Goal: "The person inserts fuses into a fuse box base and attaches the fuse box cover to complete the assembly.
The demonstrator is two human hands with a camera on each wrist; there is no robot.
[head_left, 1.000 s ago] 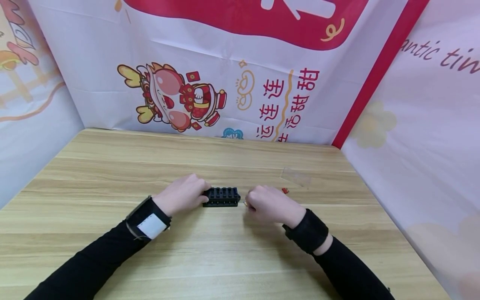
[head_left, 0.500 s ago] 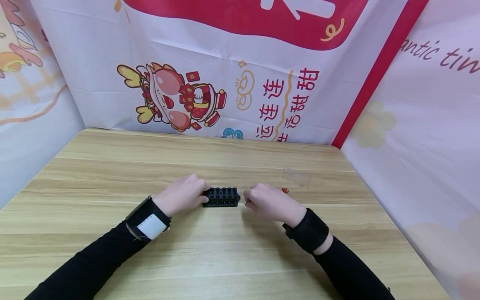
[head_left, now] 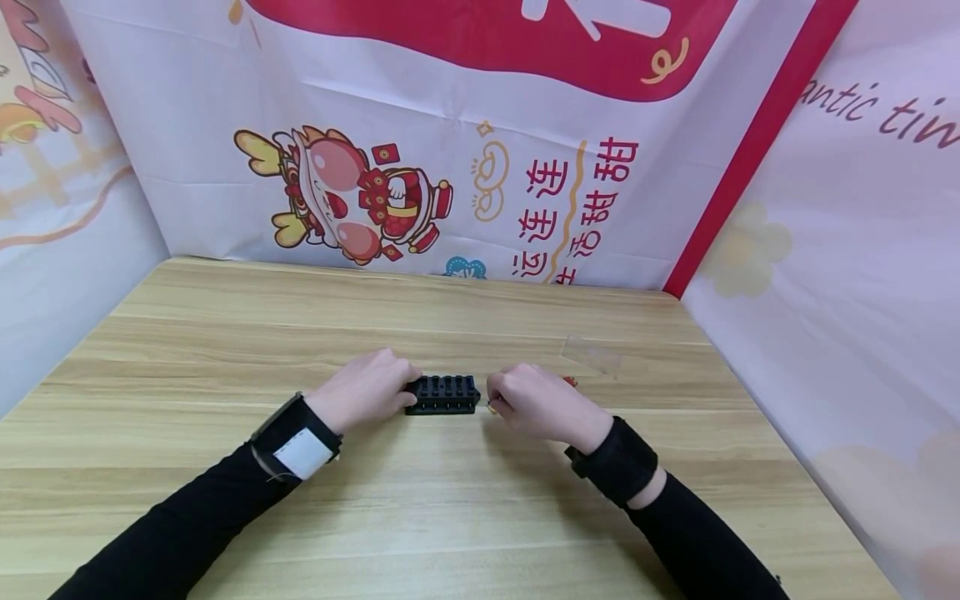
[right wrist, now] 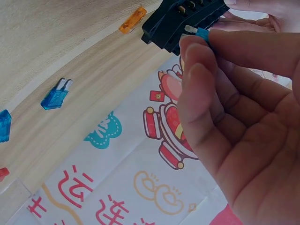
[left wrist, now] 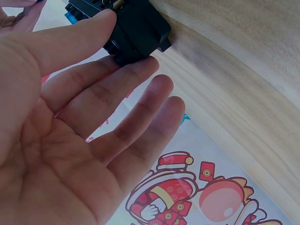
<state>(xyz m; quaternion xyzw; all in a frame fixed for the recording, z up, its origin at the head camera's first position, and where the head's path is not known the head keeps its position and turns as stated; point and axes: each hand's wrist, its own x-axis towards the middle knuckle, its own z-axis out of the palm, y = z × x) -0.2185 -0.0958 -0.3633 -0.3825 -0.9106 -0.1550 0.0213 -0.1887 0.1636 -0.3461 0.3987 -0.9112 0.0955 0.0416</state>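
My left hand (head_left: 367, 383) holds the left end of a black fuse box (head_left: 444, 395) between thumb and fingers. In the left wrist view, its thumb lies on top of the box and fingertips sit along the side. My right hand (head_left: 543, 404) is just off the box's right end. Its thumb and index finger pinch a small blue blade fuse (right wrist: 202, 33), whose metal prong points toward the box in the right wrist view. The fuse is mostly covered by the fingers, and the head view hides it. Metal terminals (right wrist: 183, 9) show along the box's side.
An orange blade fuse (right wrist: 132, 19) lies on the wooden table near the box's end. Two more blue fuses, one with prongs showing (right wrist: 55, 99), lie farther off. Behind the right hand are a red fuse (head_left: 571, 381) and a clear plastic cover (head_left: 592, 354).
My right hand has shifted slightly left and away from me, its fingers turning a little beside the box's end. The left hand and fuse box have stayed in place.
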